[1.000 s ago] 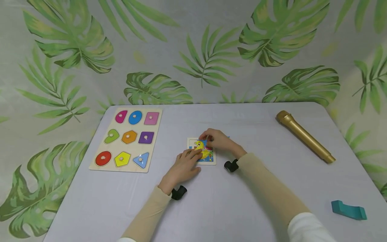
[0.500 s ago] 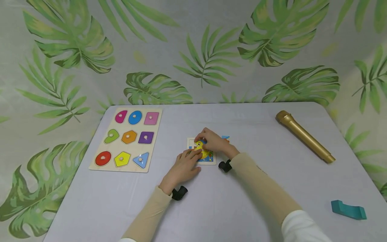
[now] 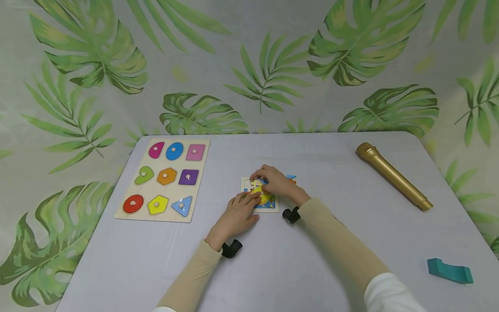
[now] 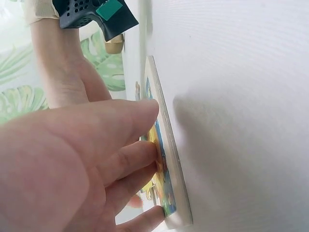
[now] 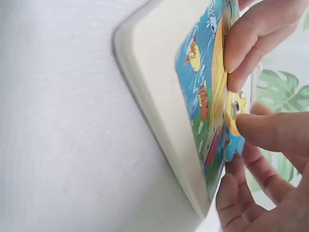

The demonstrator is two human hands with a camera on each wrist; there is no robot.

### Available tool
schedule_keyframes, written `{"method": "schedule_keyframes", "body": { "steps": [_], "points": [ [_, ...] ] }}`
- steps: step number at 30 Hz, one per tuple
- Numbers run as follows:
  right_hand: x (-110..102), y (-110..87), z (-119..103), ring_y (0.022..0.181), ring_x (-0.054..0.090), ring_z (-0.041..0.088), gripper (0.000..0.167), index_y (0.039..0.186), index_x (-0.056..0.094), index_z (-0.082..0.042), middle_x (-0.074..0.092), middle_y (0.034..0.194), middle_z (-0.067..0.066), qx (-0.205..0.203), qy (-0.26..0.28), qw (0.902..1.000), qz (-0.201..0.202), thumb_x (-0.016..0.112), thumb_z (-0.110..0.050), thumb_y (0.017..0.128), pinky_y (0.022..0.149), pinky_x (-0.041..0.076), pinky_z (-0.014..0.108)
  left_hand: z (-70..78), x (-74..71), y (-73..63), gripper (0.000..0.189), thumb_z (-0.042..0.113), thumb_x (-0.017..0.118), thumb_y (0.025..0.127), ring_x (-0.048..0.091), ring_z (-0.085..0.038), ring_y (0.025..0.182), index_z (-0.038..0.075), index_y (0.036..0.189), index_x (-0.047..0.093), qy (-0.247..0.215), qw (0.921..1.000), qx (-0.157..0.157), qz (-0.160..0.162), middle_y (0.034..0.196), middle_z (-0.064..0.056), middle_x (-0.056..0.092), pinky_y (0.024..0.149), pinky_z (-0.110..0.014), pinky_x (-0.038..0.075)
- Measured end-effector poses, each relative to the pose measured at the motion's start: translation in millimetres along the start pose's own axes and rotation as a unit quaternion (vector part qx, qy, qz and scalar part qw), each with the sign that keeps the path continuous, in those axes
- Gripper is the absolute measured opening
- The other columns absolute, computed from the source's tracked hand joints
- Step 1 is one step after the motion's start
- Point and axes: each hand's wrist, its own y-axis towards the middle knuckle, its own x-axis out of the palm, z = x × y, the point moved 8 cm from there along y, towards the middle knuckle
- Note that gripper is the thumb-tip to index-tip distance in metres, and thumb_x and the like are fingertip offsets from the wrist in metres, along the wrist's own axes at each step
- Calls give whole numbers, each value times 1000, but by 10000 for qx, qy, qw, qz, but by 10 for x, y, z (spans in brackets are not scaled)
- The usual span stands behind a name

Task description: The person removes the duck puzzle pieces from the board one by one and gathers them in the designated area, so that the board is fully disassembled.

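A small wooden jigsaw board [image 3: 269, 211] with a pale frame and a colourful sea picture lies mid-table. My left hand [image 3: 235, 213] rests its extended fingers on the board's near left part; in the left wrist view, the left fingertips [image 4: 150, 151] touch the picture. Over the board's upper part, my right hand [image 3: 277, 181] pinches a yellow-and-blue jigsaw piece [image 5: 234, 146] with an eye printed on it. In the right wrist view this piece sits tilted against neighbouring pieces, between thumb and fingers. The hands hide part of the picture.
Another blue piece [image 3: 291, 178] lies just behind the right hand. A shape-peg board [image 3: 163, 193] with several knobbed shapes is at the left. A gold microphone [image 3: 393, 175] lies at the right, a teal curved block [image 3: 450, 271] at the near right.
My right hand has moved slightly left over the board with the piece, uncovering the blue piece behind it. The held piece's angle has shifted a little. My left hand has stayed in place.
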Motion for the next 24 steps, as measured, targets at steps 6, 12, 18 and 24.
{"method": "schedule_keyframes", "body": {
  "steps": [6, 12, 18, 24],
  "points": [
    [-34, 0, 51, 98, 55, 26, 36, 117, 64, -5, 59, 108, 10, 80, 593, 9981, 144, 57, 9, 85, 89, 46, 40, 1, -7, 4, 49, 22, 59, 95, 27, -38, 135, 3, 139, 49, -116, 9999, -65, -16, 150, -7, 36, 103, -58, 27],
    [-24, -9, 65, 84, 55, 21, 32, 112, 65, -10, 62, 101, 8, 67, 477, 9987, 137, 56, 6, 86, 77, 47, 34, 10, -10, -8, 48, 22, 59, 95, 26, -38, 135, 3, 139, 48, -134, 9999, -38, 7, 150, -7, 36, 103, -58, 27],
    [-64, 0, 140, 84, 55, 22, 28, 108, 66, -11, 62, 100, 8, 204, 992, 9942, 350, 56, 5, 88, 77, 46, 34, 4, -6, -5, 49, 23, 59, 95, 27, -36, 135, 3, 139, 48, -68, 10000, -58, -8, 150, -6, 35, 104, -57, 27],
    [-197, -60, 274, 87, 52, 25, 24, 111, 64, -3, 60, 101, 13, 275, 2152, 9742, 629, 56, 4, 90, 74, 45, 33, 6, -13, -2, 49, 22, 59, 95, 27, -36, 135, 3, 139, 48, -93, 9999, -73, -13, 150, -7, 36, 103, -57, 27]
  ]
}}
